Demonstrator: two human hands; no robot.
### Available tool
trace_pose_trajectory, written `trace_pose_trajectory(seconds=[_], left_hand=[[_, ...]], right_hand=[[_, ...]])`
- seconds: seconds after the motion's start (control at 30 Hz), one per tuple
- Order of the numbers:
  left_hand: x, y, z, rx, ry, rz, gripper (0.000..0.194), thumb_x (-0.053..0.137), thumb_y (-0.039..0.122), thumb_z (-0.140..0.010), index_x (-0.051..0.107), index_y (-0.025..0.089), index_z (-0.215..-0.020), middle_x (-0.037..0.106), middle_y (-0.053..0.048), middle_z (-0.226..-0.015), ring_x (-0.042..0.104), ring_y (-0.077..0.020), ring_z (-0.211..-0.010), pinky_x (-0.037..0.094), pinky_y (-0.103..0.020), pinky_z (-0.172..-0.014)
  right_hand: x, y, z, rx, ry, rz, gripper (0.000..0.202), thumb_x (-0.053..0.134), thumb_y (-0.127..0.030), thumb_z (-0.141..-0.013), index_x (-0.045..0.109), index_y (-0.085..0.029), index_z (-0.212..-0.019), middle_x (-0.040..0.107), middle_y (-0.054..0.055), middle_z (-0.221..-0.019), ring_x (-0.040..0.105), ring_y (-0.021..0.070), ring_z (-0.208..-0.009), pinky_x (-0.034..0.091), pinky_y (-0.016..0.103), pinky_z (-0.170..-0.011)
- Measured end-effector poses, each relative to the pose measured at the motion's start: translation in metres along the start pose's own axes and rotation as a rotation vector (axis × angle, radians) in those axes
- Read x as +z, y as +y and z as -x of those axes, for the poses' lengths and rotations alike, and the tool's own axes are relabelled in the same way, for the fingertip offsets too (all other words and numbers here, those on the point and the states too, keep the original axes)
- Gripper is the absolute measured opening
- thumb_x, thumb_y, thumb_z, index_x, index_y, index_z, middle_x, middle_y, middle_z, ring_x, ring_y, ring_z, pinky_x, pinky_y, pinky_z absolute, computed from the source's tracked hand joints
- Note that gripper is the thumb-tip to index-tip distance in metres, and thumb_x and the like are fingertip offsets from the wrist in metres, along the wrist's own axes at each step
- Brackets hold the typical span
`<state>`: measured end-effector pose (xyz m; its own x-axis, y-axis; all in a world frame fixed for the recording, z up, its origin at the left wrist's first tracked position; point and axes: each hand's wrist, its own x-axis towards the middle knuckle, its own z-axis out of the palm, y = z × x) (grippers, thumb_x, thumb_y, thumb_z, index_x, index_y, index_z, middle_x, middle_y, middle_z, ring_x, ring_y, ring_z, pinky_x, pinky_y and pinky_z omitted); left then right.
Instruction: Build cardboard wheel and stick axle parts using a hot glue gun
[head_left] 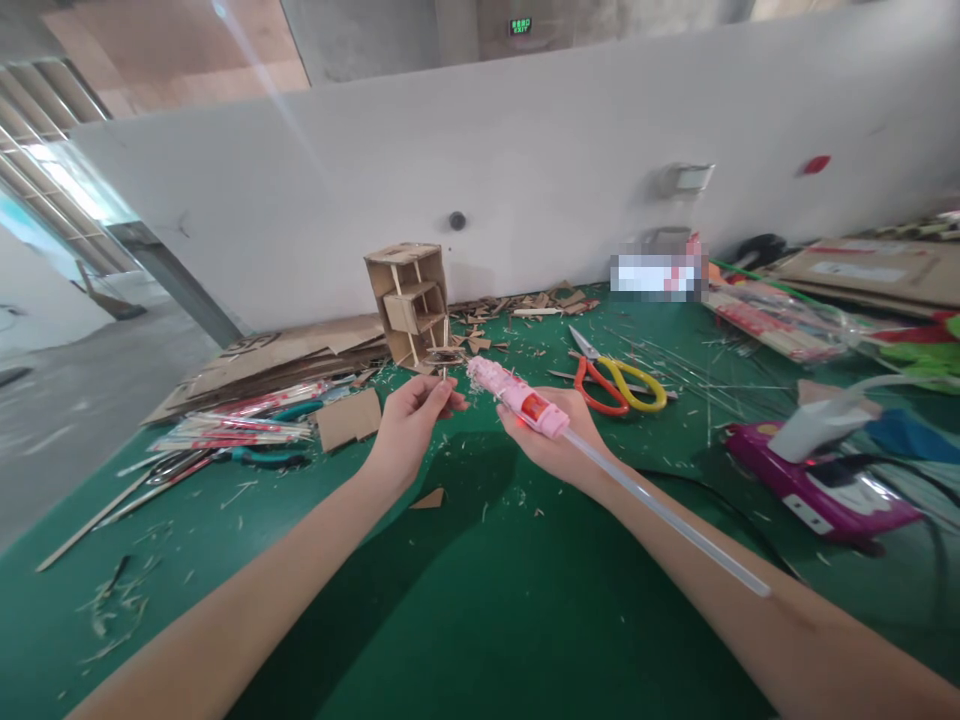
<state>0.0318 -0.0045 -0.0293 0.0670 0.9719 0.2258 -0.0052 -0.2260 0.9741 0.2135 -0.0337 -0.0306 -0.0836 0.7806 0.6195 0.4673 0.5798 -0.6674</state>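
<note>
My left hand (420, 412) pinches a thin wooden stick (444, 374) between thumb and fingers, with a small flat piece near its upper end that I cannot make out. My right hand (551, 425) is wrapped round a pink hot glue gun (517, 393). The gun's nozzle points toward the stick, and a long clear glue stick (664, 512) juts from its back over my right forearm. Just beyond my left hand stands a small cardboard shelf (405, 305), upright, with thin sticks as supports.
Scissors (615, 375) with red and yellow handles lie right of the glue gun. A purple power strip (821, 490) with plugs sits further right. Cardboard sheets (300, 360), bundled sticks (240, 425) and teal-handled pliers (266, 457) lie left. Cardboard scraps (517, 303) line the wall.
</note>
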Motion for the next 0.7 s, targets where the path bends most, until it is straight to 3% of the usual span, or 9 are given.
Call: trace_pose_trajectory(seconds=[0.7], left_hand=[[0.0008, -0.0028, -0.0010, -0.012, 0.004, 0.024, 0.021, 0.055, 0.033, -0.085, 0.065, 0.014, -0.088, 0.065, -0.005, -0.076, 0.063, -0.0147, -0.073, 0.046, -0.028, -0.070]], right_hand=[[-0.0005, 0.0011, 0.0000, 0.010, 0.013, 0.018, 0.039, 0.056, -0.027, -0.078, 0.029, -0.020, -0.051, 0.033, -0.005, -0.049, 0.030, 0.0069, -0.045, 0.025, 0.024, -0.043]])
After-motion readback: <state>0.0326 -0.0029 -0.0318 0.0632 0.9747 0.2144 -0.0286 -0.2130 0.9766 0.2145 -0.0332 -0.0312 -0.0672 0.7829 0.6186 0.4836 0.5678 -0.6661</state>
